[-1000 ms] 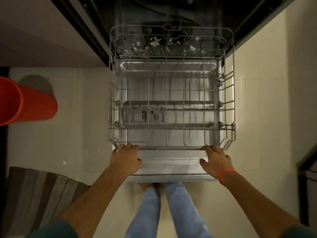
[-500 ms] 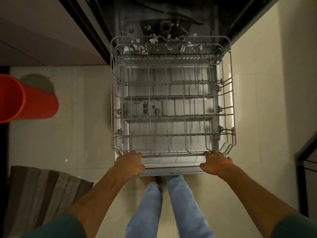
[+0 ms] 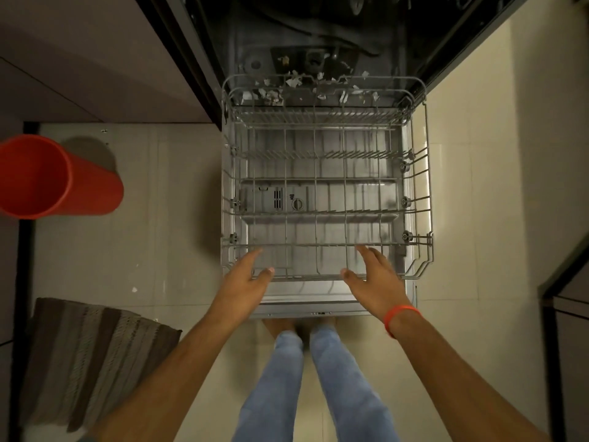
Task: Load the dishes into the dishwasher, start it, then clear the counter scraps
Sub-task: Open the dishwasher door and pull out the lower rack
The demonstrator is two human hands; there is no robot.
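Observation:
The grey wire lower rack (image 3: 325,215) stands pulled out over the open dishwasher door (image 3: 318,301), with no dishes in it. My left hand (image 3: 247,279) hovers over the rack's front left rim, fingers straight and spread. My right hand (image 3: 374,275), an orange band on its wrist, is over the front right rim, fingers also straight. Neither hand grips the wire. Pale scraps (image 3: 296,84) lie scattered on the tub floor behind the rack. A detergent dispenser (image 3: 277,199) shows through the rack on the door.
A red bin (image 3: 47,177) stands on the tiled floor at the left. A striped mat (image 3: 89,349) lies at the lower left. Cabinet fronts flank the dishwasher opening, and a dark cabinet edge (image 3: 561,298) is at the right. My legs stand just before the door.
The rack has slid out toward me over the door. Both hands have let go of its front rim and lifted with fingers straightened.

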